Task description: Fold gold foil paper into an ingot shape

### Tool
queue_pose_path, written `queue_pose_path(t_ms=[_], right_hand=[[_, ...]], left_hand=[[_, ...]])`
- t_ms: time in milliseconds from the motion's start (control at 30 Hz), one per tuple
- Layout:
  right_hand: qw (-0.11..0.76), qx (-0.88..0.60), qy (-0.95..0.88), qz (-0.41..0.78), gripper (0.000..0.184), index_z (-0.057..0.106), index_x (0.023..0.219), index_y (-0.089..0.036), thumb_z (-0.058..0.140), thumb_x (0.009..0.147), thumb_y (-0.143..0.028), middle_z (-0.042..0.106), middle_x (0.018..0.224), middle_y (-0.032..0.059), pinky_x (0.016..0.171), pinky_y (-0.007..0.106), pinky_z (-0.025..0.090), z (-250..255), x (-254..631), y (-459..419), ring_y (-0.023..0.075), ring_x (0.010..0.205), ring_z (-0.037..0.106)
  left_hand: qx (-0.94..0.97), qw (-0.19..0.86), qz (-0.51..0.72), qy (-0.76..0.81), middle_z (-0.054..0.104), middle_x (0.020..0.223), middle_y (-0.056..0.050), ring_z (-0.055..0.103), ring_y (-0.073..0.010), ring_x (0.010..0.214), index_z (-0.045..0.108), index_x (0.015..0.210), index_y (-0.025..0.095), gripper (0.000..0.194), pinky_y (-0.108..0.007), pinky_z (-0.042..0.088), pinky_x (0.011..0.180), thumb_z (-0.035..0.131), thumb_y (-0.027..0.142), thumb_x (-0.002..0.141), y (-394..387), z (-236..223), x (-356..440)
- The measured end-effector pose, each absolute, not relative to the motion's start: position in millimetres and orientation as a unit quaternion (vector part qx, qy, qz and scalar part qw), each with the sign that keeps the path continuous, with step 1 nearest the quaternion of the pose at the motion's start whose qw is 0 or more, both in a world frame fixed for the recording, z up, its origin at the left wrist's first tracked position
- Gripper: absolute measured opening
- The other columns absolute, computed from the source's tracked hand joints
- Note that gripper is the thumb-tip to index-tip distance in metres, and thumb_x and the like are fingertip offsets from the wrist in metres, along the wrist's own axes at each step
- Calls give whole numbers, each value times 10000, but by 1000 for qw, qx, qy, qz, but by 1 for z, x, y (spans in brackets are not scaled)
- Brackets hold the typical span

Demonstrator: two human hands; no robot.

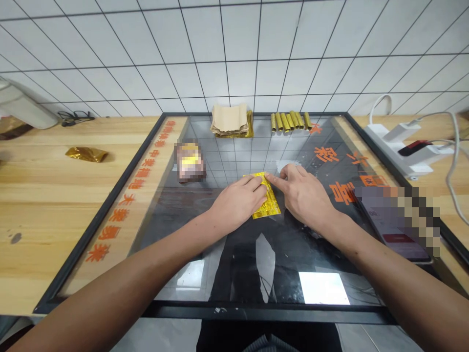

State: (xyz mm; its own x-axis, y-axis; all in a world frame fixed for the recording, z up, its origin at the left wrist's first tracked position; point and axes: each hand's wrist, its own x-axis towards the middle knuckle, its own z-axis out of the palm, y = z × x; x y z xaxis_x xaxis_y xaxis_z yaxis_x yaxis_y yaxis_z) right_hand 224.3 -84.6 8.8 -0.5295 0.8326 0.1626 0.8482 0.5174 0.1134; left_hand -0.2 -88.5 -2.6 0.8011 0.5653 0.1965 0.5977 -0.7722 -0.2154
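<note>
A sheet of gold foil paper (270,204) lies on the glass-topped board (234,254) in the middle of the view. My left hand (240,200) rests on the sheet's left part, fingers curled and pressing it down. My right hand (302,193) is just to its right, index finger stretched onto the sheet's upper edge, the other fingers bent. Both hands touch the sheet, which stays flat on the glass. At the far edge stand a stack of tan and gold paper sheets (230,121) and a row of rolled gold tubes (291,121).
A crumpled gold foil piece (87,154) and black glasses (75,118) lie on the wooden table at left. A blurred small stack (189,161) sits on the glass. A white power strip (403,146) with cables is at right, and a blurred phone (399,225) beside it. Tiled wall behind.
</note>
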Motion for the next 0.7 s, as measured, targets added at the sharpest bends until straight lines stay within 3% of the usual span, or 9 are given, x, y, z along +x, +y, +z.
queue_pose_path(t_ms=[333, 533, 700], right_hand=[[42, -484, -868, -98, 497, 680, 1439, -211, 534, 974, -113, 671, 1179, 153, 758, 381, 420, 15, 219, -93, 295, 998, 555], [38, -497, -860, -109, 563, 617, 1525, -214, 526, 976, -123, 667, 1171, 159, 770, 389, 433, 13, 216, -86, 305, 987, 573], [114, -485, -866, -43, 595, 597, 1532, -152, 444, 968, -42, 683, 1359, 179, 960, 436, 533, 7, 220, -82, 312, 1192, 632]], left_hand=[[-935, 88, -78, -336, 732, 1238, -115, 647, -259, 1255, 697, 1173, 138, 315, -418, 524, 1099, 410, 268, 1167, -89, -2, 1], [-933, 86, -81, -340, 718, 1281, -124, 622, -274, 1313, 705, 1133, 144, 304, -434, 526, 1102, 434, 279, 1161, -89, -6, 1], [-933, 95, -86, -336, 727, 1246, -114, 643, -263, 1267, 708, 1110, 152, 301, -417, 540, 1074, 436, 272, 1159, -88, -6, 1]])
